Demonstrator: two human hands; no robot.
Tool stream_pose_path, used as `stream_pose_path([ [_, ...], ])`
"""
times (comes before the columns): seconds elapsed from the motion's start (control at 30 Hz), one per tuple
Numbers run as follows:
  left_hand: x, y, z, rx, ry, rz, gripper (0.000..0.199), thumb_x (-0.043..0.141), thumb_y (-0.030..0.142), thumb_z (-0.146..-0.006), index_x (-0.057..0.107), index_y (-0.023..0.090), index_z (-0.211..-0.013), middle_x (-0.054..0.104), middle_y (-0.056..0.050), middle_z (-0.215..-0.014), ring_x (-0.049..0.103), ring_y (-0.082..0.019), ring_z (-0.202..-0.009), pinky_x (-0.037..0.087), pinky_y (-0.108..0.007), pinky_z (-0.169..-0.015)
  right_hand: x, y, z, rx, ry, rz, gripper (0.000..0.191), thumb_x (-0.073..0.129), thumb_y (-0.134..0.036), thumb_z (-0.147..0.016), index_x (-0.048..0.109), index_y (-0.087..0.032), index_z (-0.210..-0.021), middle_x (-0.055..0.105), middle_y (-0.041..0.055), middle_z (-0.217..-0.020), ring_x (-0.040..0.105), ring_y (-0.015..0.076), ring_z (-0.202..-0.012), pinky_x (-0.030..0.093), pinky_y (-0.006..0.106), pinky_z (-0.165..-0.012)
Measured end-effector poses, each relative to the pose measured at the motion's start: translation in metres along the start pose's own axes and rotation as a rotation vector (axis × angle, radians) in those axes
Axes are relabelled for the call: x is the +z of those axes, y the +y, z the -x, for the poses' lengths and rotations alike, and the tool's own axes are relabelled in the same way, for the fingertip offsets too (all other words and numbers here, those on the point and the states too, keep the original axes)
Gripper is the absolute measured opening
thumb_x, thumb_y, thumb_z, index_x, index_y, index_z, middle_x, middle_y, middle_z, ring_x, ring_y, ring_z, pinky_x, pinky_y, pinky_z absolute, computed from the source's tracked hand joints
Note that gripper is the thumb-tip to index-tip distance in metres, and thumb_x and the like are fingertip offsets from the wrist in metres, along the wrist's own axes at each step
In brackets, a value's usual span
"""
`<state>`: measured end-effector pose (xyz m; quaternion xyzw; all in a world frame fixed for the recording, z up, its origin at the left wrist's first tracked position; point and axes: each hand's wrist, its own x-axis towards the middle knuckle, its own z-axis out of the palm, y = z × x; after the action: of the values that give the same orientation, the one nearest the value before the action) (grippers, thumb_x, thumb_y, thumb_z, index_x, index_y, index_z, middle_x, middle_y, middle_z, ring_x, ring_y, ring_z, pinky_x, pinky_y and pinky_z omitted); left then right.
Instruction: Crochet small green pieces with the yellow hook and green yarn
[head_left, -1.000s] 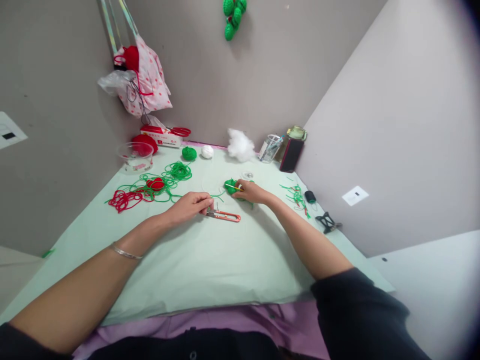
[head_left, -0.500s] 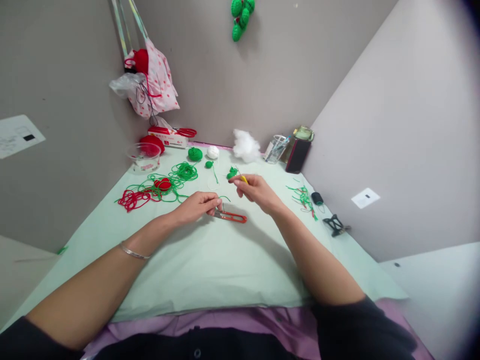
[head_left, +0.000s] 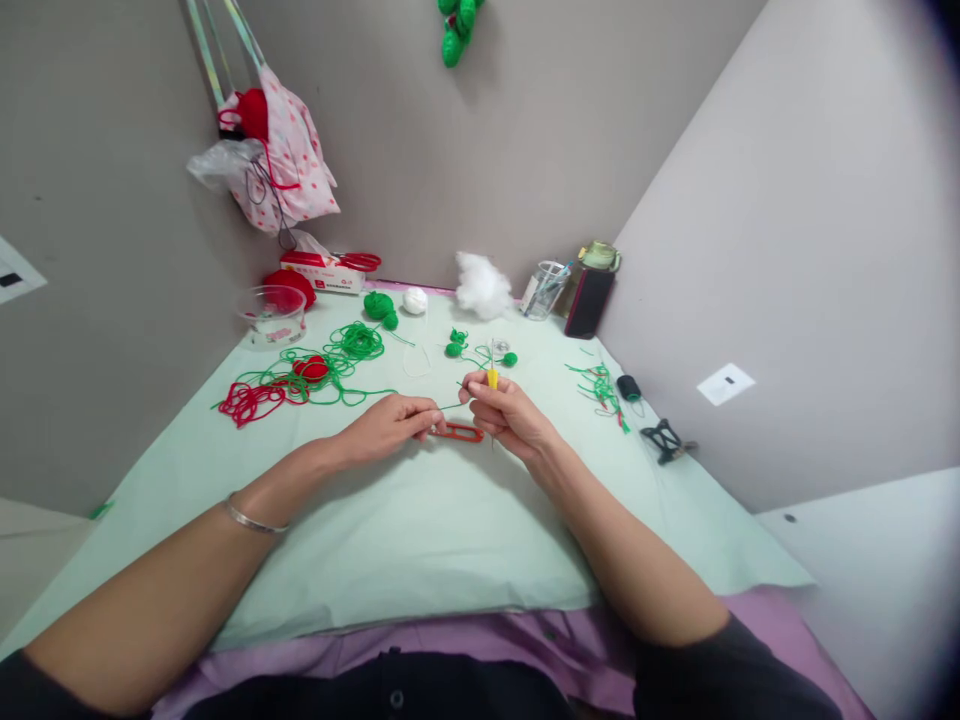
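At upper left hangs a pale pink cloth bag with red dots, a crumpled clear plastic bag against its side. Below it, red-handled scissors rest at the top of a red-and-white box; a clear round tub stands in front. At far right, a clear cup stands near a dark upright block and a green-topped bottle. A black stand sits nearer, below a white wall plate.

Matt yarn, smooth yellow plastic handle
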<state>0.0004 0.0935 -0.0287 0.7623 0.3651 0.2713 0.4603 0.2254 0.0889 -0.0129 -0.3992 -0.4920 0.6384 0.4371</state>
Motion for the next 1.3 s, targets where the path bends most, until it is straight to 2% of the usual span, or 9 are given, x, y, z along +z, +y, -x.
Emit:
stream_pose_path([
  [0.17,-0.005,0.001,-0.001,0.063,0.180,-0.005,0.030,0.059,0.045,-0.096,0.074,0.020,-0.085,0.064,0.000,-0.077,0.058,-0.018,-0.071,0.043,-0.029,-0.069,0.000,0.003,0.002,0.087,-0.086,0.031,0.037,0.090,-0.044,-0.071,0.069,-0.018,-0.086,0.068,-0.0034,-0.072,0.020,0.0025,-0.046,0.011,0.025,-0.045],
  [0.37,0.003,0.004,0.000,0.147,0.350,-0.021,0.015,0.070,0.037,-0.090,0.077,0.023,-0.087,0.064,-0.003,-0.095,0.062,-0.019,-0.085,0.048,-0.031,-0.075,0.015,0.012,0.003,0.175,-0.249,0.092,0.035,0.093,-0.042,-0.068,0.072,-0.015,-0.077,0.070,-0.0005,-0.066,0.029,0.0031,-0.045,0.013,0.025,-0.045],
  [0.47,0.003,0.003,0.000,0.139,0.521,-0.011,0.014,0.070,0.033,-0.089,0.072,0.024,-0.099,0.061,-0.005,-0.112,0.059,-0.016,-0.080,0.048,-0.031,-0.073,0.019,0.011,0.004,0.152,-0.235,0.060,0.039,0.092,-0.046,-0.068,0.069,-0.016,-0.079,0.069,-0.0018,-0.067,0.027,0.0028,-0.045,0.013,0.024,-0.045],
  [0.53,0.000,0.004,0.000,0.122,0.585,0.006,0.013,0.070,0.034,-0.089,0.067,0.023,-0.096,0.061,-0.003,-0.106,0.053,-0.014,-0.073,0.046,-0.030,-0.071,0.017,0.008,0.004,0.114,-0.191,0.026,0.042,0.091,-0.049,-0.069,0.067,-0.018,-0.084,0.068,-0.0035,-0.069,0.024,0.0023,-0.045,0.012,0.024,-0.045],
  [0.6,0.000,0.007,0.001,0.098,0.536,0.040,0.015,0.069,0.036,-0.090,0.065,0.022,-0.087,0.062,0.000,-0.088,0.049,-0.014,-0.066,0.043,-0.029,-0.065,0.014,0.004,0.004,0.073,-0.147,-0.001,0.043,0.091,-0.050,-0.070,0.065,-0.019,-0.087,0.067,-0.0050,-0.070,0.021,0.0019,-0.045,0.012,0.024,-0.045],
  [0.67,0.002,0.011,0.001,0.064,0.414,0.090,0.019,0.070,0.040,-0.089,0.068,0.022,-0.086,0.061,0.002,-0.075,0.049,-0.014,-0.060,0.042,-0.028,-0.059,0.012,0.001,0.004,0.040,-0.120,-0.013,0.044,0.091,-0.050,-0.070,0.064,-0.020,-0.088,0.067,-0.0057,-0.071,0.019,0.0018,-0.045,0.011,0.024,-0.045],
  [0.8,0.012,0.016,0.002,0.014,0.260,0.202,0.026,0.068,0.047,-0.089,0.069,0.021,-0.093,0.064,0.003,-0.071,0.057,-0.014,-0.058,0.046,-0.028,-0.057,0.014,-0.001,0.007,0.021,-0.113,0.002,0.042,0.091,-0.048,-0.070,0.064,-0.020,-0.087,0.068,-0.0042,-0.070,0.022,0.0026,-0.045,0.012,0.023,-0.045],
  [1.03,0.015,0.013,0.001,-0.007,0.203,0.302,0.027,0.067,0.047,-0.090,0.061,0.021,-0.083,0.064,0.002,-0.066,0.061,-0.015,-0.061,0.052,-0.030,-0.064,0.016,0.000,0.007,-0.002,-0.072,0.020,0.040,0.091,-0.046,-0.069,0.067,-0.019,-0.085,0.069,-0.0033,-0.071,0.024,0.0032,-0.045,0.014,0.025,-0.045],
  [1.3,0.015,0.010,0.000,-0.024,0.237,0.357,0.028,0.071,0.047,-0.088,0.061,0.021,-0.086,0.070,0.000,-0.075,0.069,-0.018,-0.071,0.058,-0.034,-0.074,0.015,0.003,0.005,-0.016,0.016,0.034,0.040,0.092,-0.045,-0.067,0.067,-0.018,-0.084,0.069,-0.0036,-0.073,0.024,0.0022,-0.045,0.013,0.026,-0.046],
])
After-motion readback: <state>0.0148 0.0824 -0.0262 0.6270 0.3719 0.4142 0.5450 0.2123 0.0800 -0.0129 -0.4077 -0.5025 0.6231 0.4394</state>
